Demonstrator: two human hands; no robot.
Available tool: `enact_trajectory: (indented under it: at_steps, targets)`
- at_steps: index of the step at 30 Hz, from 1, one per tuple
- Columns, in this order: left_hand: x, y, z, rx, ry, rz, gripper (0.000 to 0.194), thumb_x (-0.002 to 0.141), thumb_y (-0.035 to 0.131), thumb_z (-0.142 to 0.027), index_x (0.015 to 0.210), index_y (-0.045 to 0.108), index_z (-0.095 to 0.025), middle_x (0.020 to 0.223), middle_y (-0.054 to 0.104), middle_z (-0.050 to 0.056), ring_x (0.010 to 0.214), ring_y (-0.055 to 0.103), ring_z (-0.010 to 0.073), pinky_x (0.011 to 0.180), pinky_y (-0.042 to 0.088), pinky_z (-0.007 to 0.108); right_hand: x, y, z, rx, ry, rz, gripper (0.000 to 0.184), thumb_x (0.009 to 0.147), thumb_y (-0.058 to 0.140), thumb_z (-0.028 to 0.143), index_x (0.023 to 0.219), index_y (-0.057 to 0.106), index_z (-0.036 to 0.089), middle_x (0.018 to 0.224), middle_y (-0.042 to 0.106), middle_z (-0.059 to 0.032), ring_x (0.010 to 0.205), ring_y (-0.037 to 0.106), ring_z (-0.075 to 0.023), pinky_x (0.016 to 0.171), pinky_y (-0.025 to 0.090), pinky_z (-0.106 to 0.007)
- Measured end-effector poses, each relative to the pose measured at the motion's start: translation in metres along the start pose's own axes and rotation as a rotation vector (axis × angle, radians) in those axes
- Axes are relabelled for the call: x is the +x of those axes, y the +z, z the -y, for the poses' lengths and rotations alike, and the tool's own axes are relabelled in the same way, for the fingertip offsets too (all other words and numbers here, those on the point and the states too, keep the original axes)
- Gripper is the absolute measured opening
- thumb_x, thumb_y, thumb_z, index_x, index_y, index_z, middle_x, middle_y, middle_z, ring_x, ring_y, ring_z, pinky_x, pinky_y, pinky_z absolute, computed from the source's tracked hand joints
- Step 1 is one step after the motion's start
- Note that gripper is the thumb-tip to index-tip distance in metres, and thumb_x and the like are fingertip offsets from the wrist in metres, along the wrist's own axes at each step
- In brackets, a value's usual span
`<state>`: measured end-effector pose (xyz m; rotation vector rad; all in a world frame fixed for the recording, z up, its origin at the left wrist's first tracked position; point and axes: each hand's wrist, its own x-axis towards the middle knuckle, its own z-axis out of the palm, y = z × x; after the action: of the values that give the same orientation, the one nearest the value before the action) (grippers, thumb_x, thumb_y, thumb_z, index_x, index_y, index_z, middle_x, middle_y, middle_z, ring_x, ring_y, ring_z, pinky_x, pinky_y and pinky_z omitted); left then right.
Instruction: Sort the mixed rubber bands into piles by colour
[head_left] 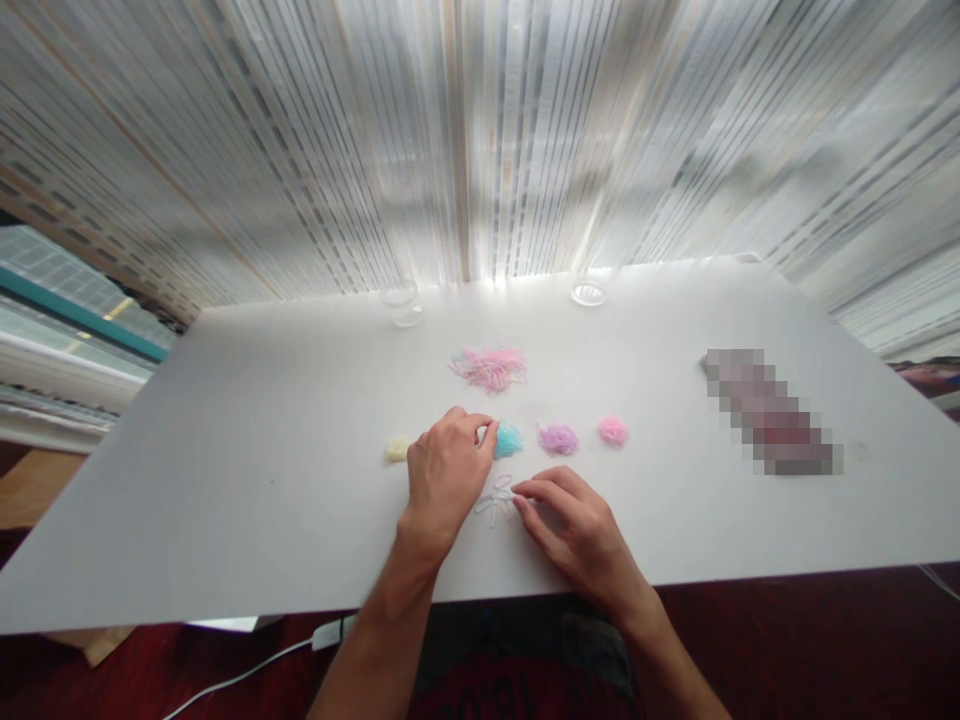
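Note:
My left hand rests on the white table, its fingers curled and its tips beside a small blue heap of thin elastic bands. Just to the right, my right hand has its fingertips pinched on a few pale loose bands lying between the two hands. A yellow heap sits left of my left hand. A purple heap and a pink heap lie in a row to the right of the blue one. Farther back lies a larger mixed heap, mostly pink.
Two clear plastic cups stand at the table's far edge, one at centre left and one at centre right. A blurred-out patch lies on the right of the table. Striped curtains hang behind. A white cable runs under the near edge.

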<state>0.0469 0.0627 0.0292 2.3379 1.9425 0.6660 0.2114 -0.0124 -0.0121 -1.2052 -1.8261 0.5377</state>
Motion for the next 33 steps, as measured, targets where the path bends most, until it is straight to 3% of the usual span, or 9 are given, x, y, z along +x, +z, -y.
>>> enact_trajectory:
  at_steps: [11, 17, 21, 25, 28, 33]
  targets:
    - [-0.001, -0.01, 0.004, 0.068, 0.021, 0.018, 0.018, 0.094, 0.069, -0.025, 0.08, 0.08, -0.024, 0.07, 0.071, 0.002, 0.051, 0.06, 0.0157, 0.048, 0.031, 0.025, 0.001, 0.0, 0.001, -0.001, 0.008, 0.012, 0.014, 0.103, 0.058, 0.021, 0.107, 0.071, 0.024, 0.095, 0.069, -0.006, 0.088, 0.069, -0.0212, 0.078, 0.059, -0.035]
    - [-0.003, -0.019, 0.007, -0.046, 0.019, 0.011, 0.013, 0.094, 0.07, -0.02, 0.103, 0.079, -0.023, 0.083, 0.075, 0.002, 0.065, 0.068, 0.0181, 0.055, 0.042, 0.026, 0.001, 0.0, 0.0, 0.005, 0.011, 0.025, 0.013, 0.103, 0.058, 0.02, 0.107, 0.07, 0.023, 0.096, 0.069, -0.0061, 0.09, 0.068, -0.0215, 0.08, 0.059, -0.036]
    - [-0.02, -0.021, 0.013, -0.238, 0.151, -0.07, 0.014, 0.099, 0.064, -0.02, 0.107, 0.075, -0.021, 0.082, 0.072, 0.001, 0.07, 0.067, 0.0151, 0.063, 0.048, 0.023, 0.001, -0.001, 0.0, -0.009, -0.001, 0.004, 0.013, 0.103, 0.059, 0.018, 0.109, 0.069, 0.022, 0.096, 0.068, -0.0058, 0.09, 0.067, -0.0209, 0.08, 0.058, -0.035]
    - [-0.05, -0.017, 0.028, -0.334, 0.294, 0.013, 0.017, 0.103, 0.058, -0.024, 0.111, 0.073, -0.022, 0.088, 0.073, 0.001, 0.076, 0.07, 0.0139, 0.067, 0.052, 0.023, 0.002, 0.001, 0.0, -0.065, -0.032, 0.03, 0.015, 0.103, 0.058, 0.015, 0.113, 0.067, 0.021, 0.098, 0.067, -0.0067, 0.092, 0.064, -0.0221, 0.083, 0.058, -0.037]
    - [-0.067, -0.012, 0.038, -0.283, 0.292, 0.078, 0.017, 0.101, 0.06, -0.027, 0.113, 0.071, -0.022, 0.093, 0.074, 0.001, 0.08, 0.072, 0.0167, 0.07, 0.054, 0.025, 0.004, 0.003, 0.0, -0.116, -0.046, 0.069, 0.017, 0.101, 0.058, 0.013, 0.114, 0.067, 0.02, 0.1, 0.066, -0.0076, 0.094, 0.062, -0.0236, 0.084, 0.058, -0.04]
    - [-0.071, -0.003, 0.038, -0.253, 0.272, 0.057, 0.015, 0.098, 0.065, -0.026, 0.11, 0.072, -0.022, 0.092, 0.073, 0.001, 0.077, 0.072, 0.0179, 0.068, 0.054, 0.028, 0.003, 0.006, 0.001, -0.158, -0.044, 0.077, 0.014, 0.098, 0.06, 0.011, 0.107, 0.065, 0.02, 0.097, 0.064, -0.007, 0.093, 0.06, -0.0245, 0.083, 0.056, -0.04]
